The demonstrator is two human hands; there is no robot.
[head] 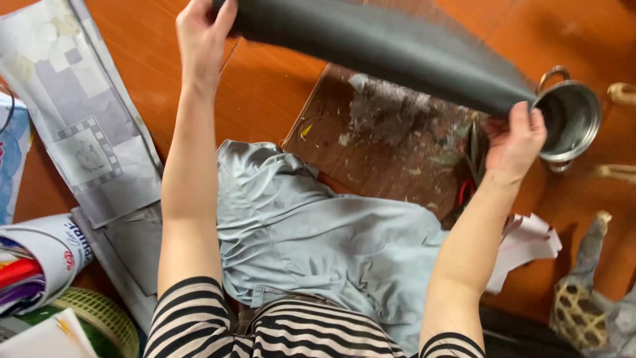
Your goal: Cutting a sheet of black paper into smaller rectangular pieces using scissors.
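Observation:
I hold a dark grey sheet (384, 46), curled like a roll, stretched across the top of the view. My left hand (202, 33) grips its left end near the top edge. My right hand (515, 142) pinches its right corner, just beside a small steel pot (573, 119). Below the sheet lies a paint-stained wooden board (391, 139) on the orange floor. A light grey-blue garment (311, 232) is spread over my lap, between my arms. My sleeves are striped black and cream.
Grey patterned paper sheets (86, 126) lie at the left. A white cup of coloured pens (33, 265) and a green woven basket (99, 318) sit at bottom left. White crumpled paper (530, 242) lies under my right forearm. Scissors with red handles (467, 179) rest on the board.

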